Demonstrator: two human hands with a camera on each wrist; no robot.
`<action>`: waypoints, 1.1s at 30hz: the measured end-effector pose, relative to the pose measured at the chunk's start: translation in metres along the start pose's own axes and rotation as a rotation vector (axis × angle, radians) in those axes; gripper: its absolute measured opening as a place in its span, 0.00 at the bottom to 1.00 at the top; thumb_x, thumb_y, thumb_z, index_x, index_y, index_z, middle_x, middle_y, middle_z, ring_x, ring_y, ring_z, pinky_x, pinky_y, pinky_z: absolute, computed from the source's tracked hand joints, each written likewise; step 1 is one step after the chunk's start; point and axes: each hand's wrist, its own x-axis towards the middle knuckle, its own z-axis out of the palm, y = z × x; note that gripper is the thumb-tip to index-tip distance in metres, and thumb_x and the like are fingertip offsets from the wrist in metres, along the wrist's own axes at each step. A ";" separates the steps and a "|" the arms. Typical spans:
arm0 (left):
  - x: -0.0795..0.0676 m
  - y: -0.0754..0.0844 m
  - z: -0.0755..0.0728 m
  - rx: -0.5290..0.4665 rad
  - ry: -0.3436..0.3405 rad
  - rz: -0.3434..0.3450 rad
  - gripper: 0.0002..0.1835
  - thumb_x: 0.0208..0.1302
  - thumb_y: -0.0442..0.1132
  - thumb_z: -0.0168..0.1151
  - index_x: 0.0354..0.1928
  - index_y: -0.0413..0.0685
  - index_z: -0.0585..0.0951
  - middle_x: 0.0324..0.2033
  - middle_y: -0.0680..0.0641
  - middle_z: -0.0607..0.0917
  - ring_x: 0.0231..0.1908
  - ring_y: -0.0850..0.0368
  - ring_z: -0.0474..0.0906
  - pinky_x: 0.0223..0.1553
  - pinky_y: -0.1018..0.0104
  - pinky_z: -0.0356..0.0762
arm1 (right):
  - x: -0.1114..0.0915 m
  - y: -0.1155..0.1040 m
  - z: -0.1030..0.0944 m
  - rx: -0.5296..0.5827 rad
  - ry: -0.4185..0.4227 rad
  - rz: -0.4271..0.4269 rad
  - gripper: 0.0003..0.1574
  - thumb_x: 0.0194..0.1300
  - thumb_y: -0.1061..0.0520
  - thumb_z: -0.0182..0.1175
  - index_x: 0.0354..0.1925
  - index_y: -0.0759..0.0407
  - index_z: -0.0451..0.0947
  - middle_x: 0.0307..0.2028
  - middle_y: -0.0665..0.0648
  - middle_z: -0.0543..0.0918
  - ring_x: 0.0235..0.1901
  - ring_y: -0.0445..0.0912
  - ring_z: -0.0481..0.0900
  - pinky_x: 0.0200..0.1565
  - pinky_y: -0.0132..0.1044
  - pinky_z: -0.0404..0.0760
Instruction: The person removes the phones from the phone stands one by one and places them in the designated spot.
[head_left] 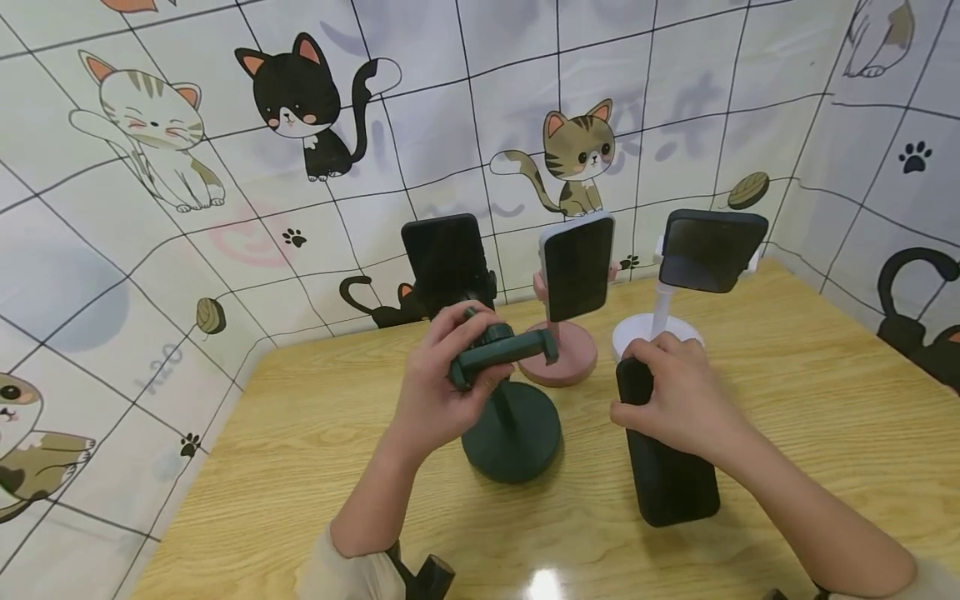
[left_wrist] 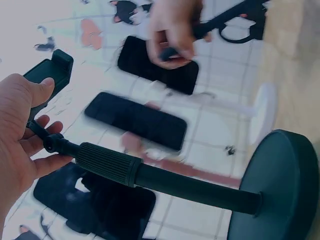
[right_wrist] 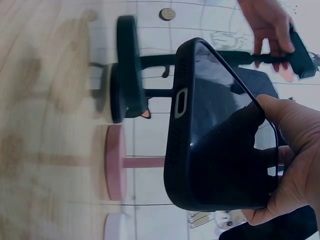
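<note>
My left hand (head_left: 442,392) grips the clamp head (head_left: 506,354) of a dark green phone stand, whose round base (head_left: 513,446) rests on the table. In the left wrist view, the thumb presses the clamp and the other fingers curl behind it, above the ribbed collar (left_wrist: 107,162) of the stem. No phone sits in this clamp. To the right, my right hand (head_left: 686,396) holds a black-cased smartphone (head_left: 671,479) by its upper end, apart from the green stand. The right wrist view shows the phone's glossy screen (right_wrist: 225,145) and its bottom edge with the charging port (right_wrist: 181,102).
Behind stand three more holders with phones: a dark one with a black phone (head_left: 447,258), a pink one (head_left: 566,354) with an upright phone (head_left: 577,267), and a white one (head_left: 648,327) with a sideways phone (head_left: 712,250). Cat-printed cloth (head_left: 442,108) hangs round the wooden table (head_left: 322,442).
</note>
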 end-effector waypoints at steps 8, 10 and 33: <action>-0.010 -0.001 -0.041 0.100 0.072 -0.063 0.23 0.41 0.24 0.69 0.45 0.36 0.77 0.44 0.38 0.75 0.45 0.49 0.72 0.46 0.64 0.70 | 0.009 0.008 0.017 -0.022 -0.132 0.031 0.29 0.40 0.51 0.65 0.41 0.65 0.74 0.31 0.63 0.72 0.31 0.57 0.64 0.27 0.41 0.64; -0.012 -0.003 -0.049 0.108 0.102 -0.071 0.23 0.40 0.22 0.69 0.44 0.35 0.78 0.43 0.38 0.76 0.44 0.49 0.72 0.45 0.65 0.70 | 0.011 0.010 0.022 -0.020 -0.167 0.029 0.30 0.39 0.50 0.65 0.42 0.65 0.74 0.29 0.62 0.72 0.30 0.57 0.65 0.28 0.42 0.63; -0.022 -0.063 -0.094 0.361 0.289 -0.215 0.18 0.44 0.23 0.67 0.41 0.33 0.79 0.41 0.37 0.76 0.40 0.52 0.71 0.43 0.73 0.66 | 0.010 0.040 0.077 0.007 -0.324 -0.004 0.31 0.38 0.51 0.65 0.40 0.68 0.74 0.32 0.59 0.79 0.36 0.54 0.71 0.44 0.57 0.61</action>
